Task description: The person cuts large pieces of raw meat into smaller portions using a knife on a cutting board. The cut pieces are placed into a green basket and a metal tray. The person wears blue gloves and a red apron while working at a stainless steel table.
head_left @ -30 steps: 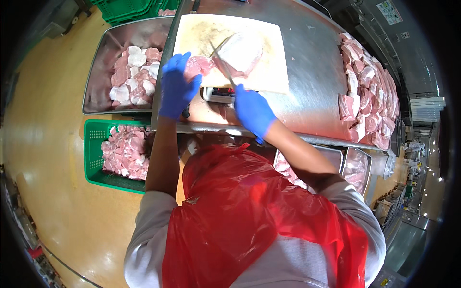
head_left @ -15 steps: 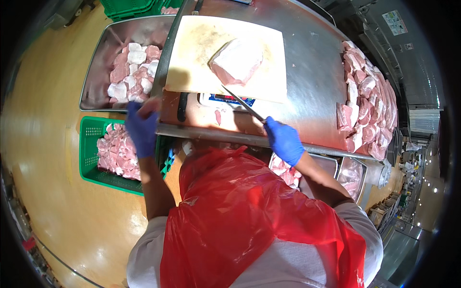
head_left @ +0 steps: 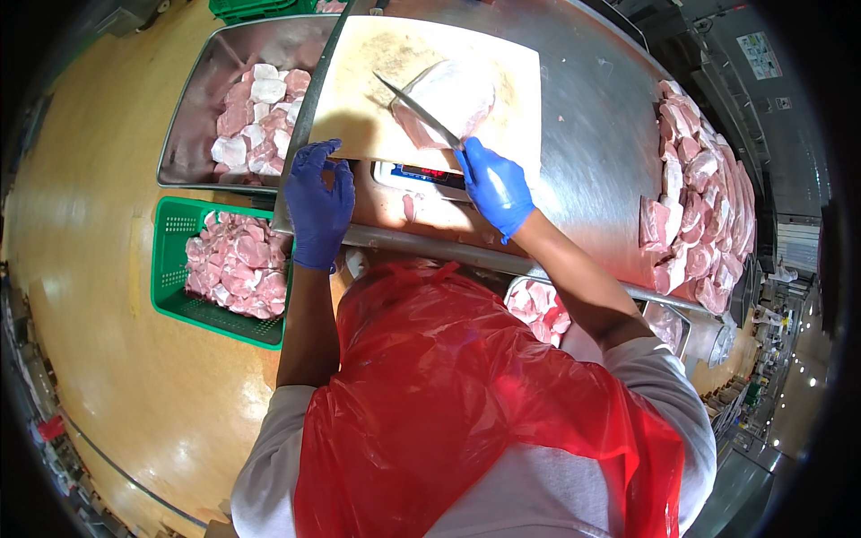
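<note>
My right hand (head_left: 499, 186), in a blue glove, is closed round the handle of a knife (head_left: 408, 100). Its long thin blade points up and left, passing over the near left side of a large pale-pink piece of meat (head_left: 457, 97); whether it touches cannot be told. The meat lies on a white cutting board (head_left: 359, 63). My left hand (head_left: 319, 202), also gloved, holds nothing and has its fingers apart by the board's near left corner. Partly under the board's near edge is a small digital scale (head_left: 414, 183), and a meat scrap (head_left: 409, 208) lies near it.
Left of the steel table (head_left: 583, 170) stand a metal tub (head_left: 193, 117) of meat pieces and a green basket (head_left: 166, 260) of smaller pieces. Meat slices (head_left: 700, 197) are heaped along the table's right end. Another container of meat (head_left: 538, 305) sits below the front edge.
My left hand, which held a small piece of meat by the tub and basket, is now empty and farther right. My right hand has brought the knife up and left over the large meat.
</note>
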Demonstrator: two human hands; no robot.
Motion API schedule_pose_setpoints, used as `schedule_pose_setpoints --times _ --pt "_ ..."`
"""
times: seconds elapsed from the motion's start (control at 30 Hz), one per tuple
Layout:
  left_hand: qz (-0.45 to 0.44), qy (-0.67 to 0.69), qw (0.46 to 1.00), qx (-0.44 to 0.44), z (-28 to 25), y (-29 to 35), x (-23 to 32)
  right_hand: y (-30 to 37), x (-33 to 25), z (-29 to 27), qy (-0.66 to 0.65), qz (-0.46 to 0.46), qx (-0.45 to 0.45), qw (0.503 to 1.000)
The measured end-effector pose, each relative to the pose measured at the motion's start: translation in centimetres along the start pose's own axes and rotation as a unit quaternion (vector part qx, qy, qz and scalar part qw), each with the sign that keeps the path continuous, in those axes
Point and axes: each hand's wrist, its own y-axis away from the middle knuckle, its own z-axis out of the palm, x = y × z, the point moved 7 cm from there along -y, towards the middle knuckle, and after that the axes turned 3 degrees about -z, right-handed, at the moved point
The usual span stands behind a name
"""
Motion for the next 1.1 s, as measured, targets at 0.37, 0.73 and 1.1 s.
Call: schedule_pose_setpoints --times 0.37,0.73,1.1 --pt "-0.025 0.055 0.998 -0.003 3.7 -0.1 3.0 9.8 7.1 -4.8 0.145 0.019 -0.212 0.966" --pt "-0.003 0.162 0.983 0.087 10.9 -0.6 5.2 2.5 -0.3 -2.4 -0.048 0.064 0.106 0.991" --pt "-0.098 0.265 0.948 0.147 10.7 1.0 1.9 -0.7 -2.5 0.3 0.051 0.032 -0.065 0.996"
